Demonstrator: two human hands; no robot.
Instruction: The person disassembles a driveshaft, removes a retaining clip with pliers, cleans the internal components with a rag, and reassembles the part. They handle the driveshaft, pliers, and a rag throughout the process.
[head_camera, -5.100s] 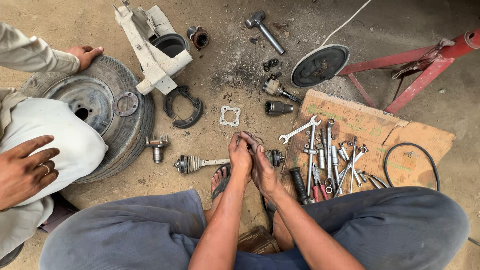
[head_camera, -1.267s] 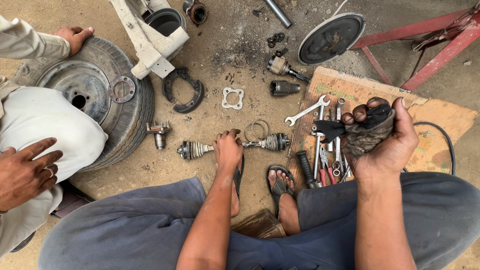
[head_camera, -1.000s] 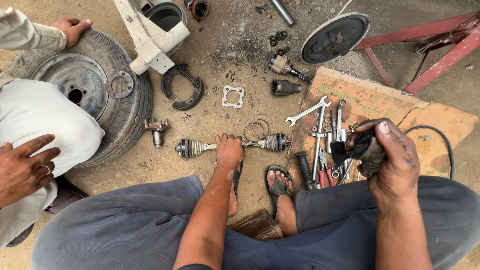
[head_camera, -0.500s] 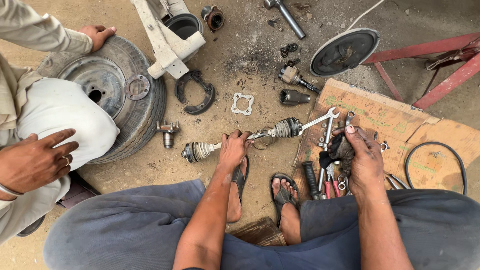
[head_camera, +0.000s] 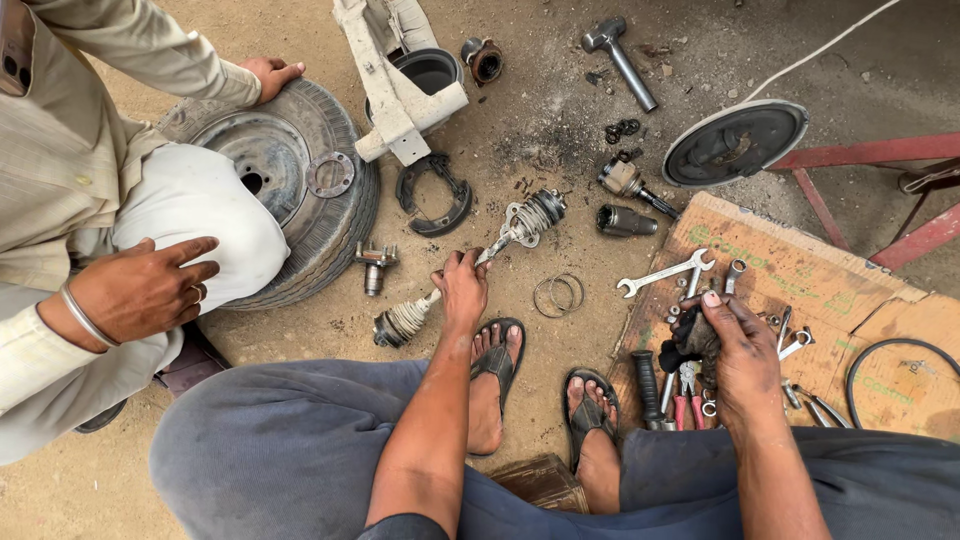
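1. Gripping the drive shaft (head_camera: 525, 218) round its middle with the left hand (head_camera: 465, 290), tilted just off the dirt ahead of the sandals: booted end low near the knee, joint end up near the brake shoes (head_camera: 435, 195). Curling the right hand (head_camera: 745, 345) over a dark greasy lump (head_camera: 688, 348) on the tool pile. Can't tell whether rag or part, or how firm the grip.
2. Looks well into the strip-down, going by the big stuff. Got the wheel (head_camera: 300, 190) lying flat on the left, off and parked, with another person's hand (head_camera: 150, 290) resting on a knee just beside it.
3. Same story for the white metal housing (head_camera: 400, 90) at the top and the round dished plate (head_camera: 735, 143) near the red frame (head_camera: 870, 155): both loose on the ground, well apart from the shaft.
4. Using the cardboard sheet (head_camera: 800, 270) on the right as a tool mat, with a spanner (head_camera: 665, 273) and pliers spread out.
5. Seeing no sign of anything going back together: hammer (head_camera: 620, 50), stubby socket-like cylinder (head_camera: 625, 220) and small studded hub (head_camera: 375, 265) all scattered separately.
6. Down to the little bits: two wire rings (head_camera: 558, 295) lying in the dirt just right of the left hand, not fitted to anything. Reckon plenty left to do.
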